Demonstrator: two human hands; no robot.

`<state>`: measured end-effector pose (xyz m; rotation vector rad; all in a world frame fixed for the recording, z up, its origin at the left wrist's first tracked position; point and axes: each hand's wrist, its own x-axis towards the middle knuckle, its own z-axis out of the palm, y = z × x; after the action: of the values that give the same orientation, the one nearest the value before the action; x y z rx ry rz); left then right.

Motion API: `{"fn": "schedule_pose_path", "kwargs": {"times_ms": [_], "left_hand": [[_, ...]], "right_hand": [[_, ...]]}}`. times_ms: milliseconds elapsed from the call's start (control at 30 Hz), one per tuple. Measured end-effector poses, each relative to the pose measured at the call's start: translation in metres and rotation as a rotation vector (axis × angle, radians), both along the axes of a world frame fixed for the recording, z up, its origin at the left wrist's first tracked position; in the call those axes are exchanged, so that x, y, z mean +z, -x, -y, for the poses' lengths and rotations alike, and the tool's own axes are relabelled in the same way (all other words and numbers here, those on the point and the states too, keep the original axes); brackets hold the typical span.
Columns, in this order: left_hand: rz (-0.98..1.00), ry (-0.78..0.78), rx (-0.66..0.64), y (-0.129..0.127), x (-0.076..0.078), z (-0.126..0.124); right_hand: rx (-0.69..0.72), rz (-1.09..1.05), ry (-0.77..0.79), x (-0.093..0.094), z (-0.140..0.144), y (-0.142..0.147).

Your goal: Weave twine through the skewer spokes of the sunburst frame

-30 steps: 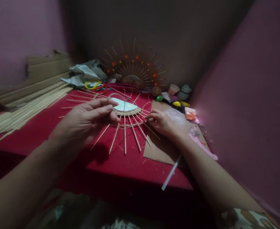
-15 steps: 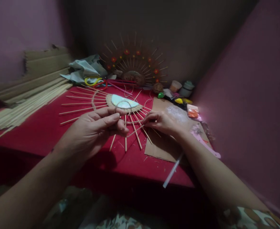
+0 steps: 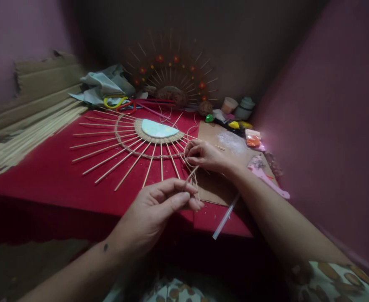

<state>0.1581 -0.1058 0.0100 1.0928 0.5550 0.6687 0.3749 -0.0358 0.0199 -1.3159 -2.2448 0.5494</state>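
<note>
A half-round piece with a pale blue centre [image 3: 159, 128] and a woven twine border [image 3: 139, 128] lies on the red table, thin wooden sticks [image 3: 107, 156] fanning out from it. An arc of twine [image 3: 130, 149] runs across the sticks partway out. At the arc's right end my right hand [image 3: 205, 155] pinches the twine among the sticks. Nearer to me, my left hand [image 3: 168, 201] holds a length of twine [image 3: 190, 175] between thumb and fingers, below the right hand. The right fingertips partly hide the sticks there.
A bundle of loose sticks [image 3: 30, 136] lies left beside cardboard [image 3: 45, 75]. Scissors [image 3: 116, 102] and grey cloth [image 3: 105, 82] sit behind. A similar decorated fan [image 3: 171, 75] stands at the back. On the right are a cardboard sheet [image 3: 208, 186], a glue stick [image 3: 225, 220] and small jars [image 3: 244, 108].
My left hand has moved right and toward me, off the front sticks, drawing the twine with it. My right hand stays near the same sticks. The view has shifted slightly.
</note>
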Motion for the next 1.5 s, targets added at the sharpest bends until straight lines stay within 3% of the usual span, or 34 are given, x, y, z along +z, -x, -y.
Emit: {"fn": "schedule_pose_path", "kwargs": {"times_ms": [100, 267, 467, 733, 967, 1100, 1500], "left_hand": [[-0.070, -0.014, -0.021, -0.005, -0.004, 0.009], [-0.219, -0.243, -0.066, -0.004, -0.003, 0.016], [-0.286, -0.389, -0.119, -0.001, -0.005, 0.016], [-0.260, -0.547, -0.212, -0.008, -0.008, 0.021], [-0.341, -0.522, -0.096, 0.009, -0.004, 0.014], [-0.385, -0.507, -0.094, 0.015, 0.000, 0.010], [-0.244, -0.660, -0.227, -0.013, -0.007, 0.026]], "right_hand": [[-0.031, 0.013, 0.006, -0.004, -0.001, 0.006], [-0.187, 0.110, -0.013, -0.006, 0.001, 0.019], [-0.296, 0.136, 0.017, -0.007, 0.002, 0.028], [-0.322, 0.107, 0.017, -0.008, 0.001, 0.028], [-0.342, 0.108, 0.039, -0.005, 0.000, 0.027], [-0.308, 0.085, 0.030, -0.006, 0.000, 0.026], [-0.279, 0.108, 0.032, -0.005, 0.001, 0.025]]}}
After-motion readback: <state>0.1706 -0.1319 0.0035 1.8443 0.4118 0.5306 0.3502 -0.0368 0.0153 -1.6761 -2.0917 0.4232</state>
